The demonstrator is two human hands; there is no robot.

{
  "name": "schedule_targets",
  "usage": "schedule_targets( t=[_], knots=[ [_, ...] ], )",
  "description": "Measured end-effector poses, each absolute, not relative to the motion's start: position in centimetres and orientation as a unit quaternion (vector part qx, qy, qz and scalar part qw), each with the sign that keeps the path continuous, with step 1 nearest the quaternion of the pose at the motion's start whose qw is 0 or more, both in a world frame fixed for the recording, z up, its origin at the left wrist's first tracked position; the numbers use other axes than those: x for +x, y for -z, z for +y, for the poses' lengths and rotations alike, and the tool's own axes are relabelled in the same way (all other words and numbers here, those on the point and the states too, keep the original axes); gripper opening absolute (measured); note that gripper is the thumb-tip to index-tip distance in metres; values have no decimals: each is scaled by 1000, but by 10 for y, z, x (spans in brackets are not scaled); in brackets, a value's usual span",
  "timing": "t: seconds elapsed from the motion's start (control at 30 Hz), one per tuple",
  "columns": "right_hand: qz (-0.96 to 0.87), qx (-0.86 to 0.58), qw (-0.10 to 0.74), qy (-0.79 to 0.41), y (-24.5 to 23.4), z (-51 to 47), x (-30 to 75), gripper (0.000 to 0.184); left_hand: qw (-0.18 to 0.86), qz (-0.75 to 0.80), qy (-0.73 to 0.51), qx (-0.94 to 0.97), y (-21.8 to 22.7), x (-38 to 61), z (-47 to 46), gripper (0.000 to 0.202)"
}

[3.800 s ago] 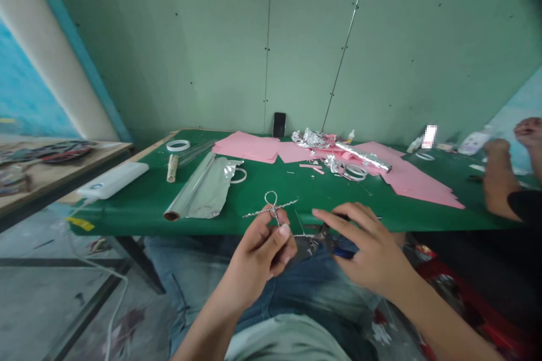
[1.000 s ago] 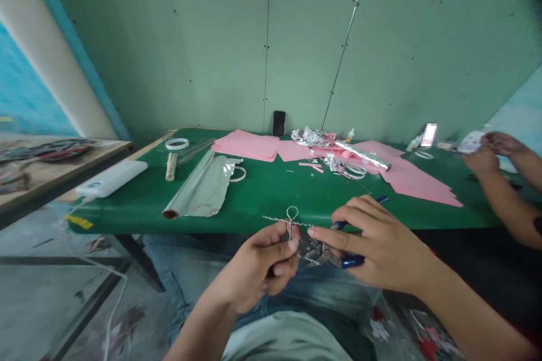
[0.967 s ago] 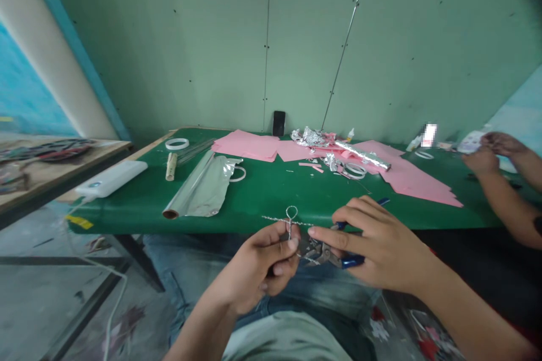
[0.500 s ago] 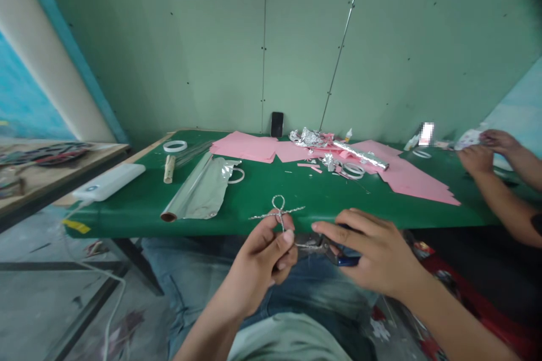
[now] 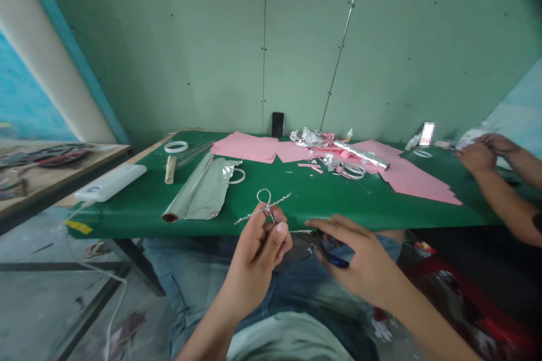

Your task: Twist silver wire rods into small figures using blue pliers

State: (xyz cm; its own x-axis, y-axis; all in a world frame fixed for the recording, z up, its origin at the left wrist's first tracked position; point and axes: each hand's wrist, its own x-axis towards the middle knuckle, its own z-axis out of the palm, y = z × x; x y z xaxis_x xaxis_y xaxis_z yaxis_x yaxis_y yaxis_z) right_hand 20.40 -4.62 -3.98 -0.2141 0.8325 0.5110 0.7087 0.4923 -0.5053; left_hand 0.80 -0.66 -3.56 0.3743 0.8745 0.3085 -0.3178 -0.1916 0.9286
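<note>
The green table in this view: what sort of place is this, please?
Probably a handicraft workshop or class: the green table holds pink paper sheets and a roll of silver foil, and a left hand holds a twisted wire figure.

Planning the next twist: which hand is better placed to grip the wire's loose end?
Right hand, probably: it holds blue-handled pliers by the loose end, while the left hand pinches the twisted wire.

wall: pale green panel wall [image 5: 169,51] | floor: grey concrete floor [image 5: 38,304] | left: wooden side table [image 5: 51,192]

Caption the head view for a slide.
Left hand pinches a twisted wire loop while right hand holds blue-handled pliers.
</note>
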Motion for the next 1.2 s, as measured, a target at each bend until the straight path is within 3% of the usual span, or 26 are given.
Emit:
schedule_targets(
  t=[0.3,0.5,0.67,1.0,1.13,1.2],
  knots=[
    [-726,-519,441,-99,54,-52,196,40,608,252,-535,530,31,8,-2,26],
    [-622,-493,547,-269,67,-56,178,34,669,235,-564,423,35,14,5,24],
    [-484,-493,698,-188,74,-33,158,32,706,235,-530,406,43,23,4,25],
    [-536,-487,664,-186,55,-25,160,16,748,174,-439,466,58,31,1,18],
    [-538,-500,663,-148,53,-24,167,11,746,177,-425,481,60,27,3,22],
    [-540,-503,664,-115,51,-25,175,9,756,170,-420,472,59,20,9,34]
  ],
)
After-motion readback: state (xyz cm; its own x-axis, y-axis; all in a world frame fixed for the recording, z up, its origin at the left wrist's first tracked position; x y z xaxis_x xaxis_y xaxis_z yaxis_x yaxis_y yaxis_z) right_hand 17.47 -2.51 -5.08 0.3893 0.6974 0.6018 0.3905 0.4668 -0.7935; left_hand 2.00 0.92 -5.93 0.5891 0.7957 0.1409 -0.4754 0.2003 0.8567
